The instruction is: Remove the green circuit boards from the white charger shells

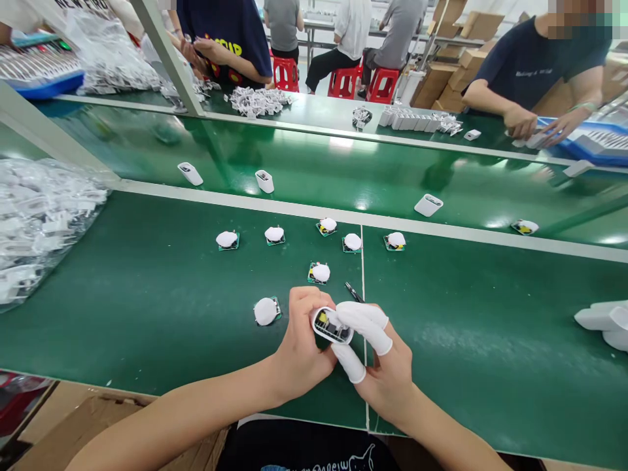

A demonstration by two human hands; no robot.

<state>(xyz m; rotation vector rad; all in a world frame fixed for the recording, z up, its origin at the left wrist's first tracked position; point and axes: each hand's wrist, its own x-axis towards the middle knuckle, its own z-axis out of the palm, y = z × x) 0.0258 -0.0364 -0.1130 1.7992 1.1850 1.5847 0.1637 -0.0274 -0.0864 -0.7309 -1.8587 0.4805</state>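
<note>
My left hand (305, 350) is wrapped round a white oval plastic casing (316, 315), its open end facing up. Inside the casing a circuit board with a yellow part shows. My right hand (385, 366), with white finger cots on its thumb and fingers, closes on the casing's right side and rim. Beyond my hands lie several circuit boards topped with white blobs, among them a near left board (265, 311) and one just ahead (320, 273). A slim black tool (353, 292) lies behind my right hand, partly hidden by it.
Past a pale ledge (294, 210) lie white casings (264, 181) and another board (524, 227). A clear bag of white parts (44, 222) fills the left side. White tubular pieces (606, 320) lie far right. Across the bench, co-workers handle parts near blue trays (601, 140).
</note>
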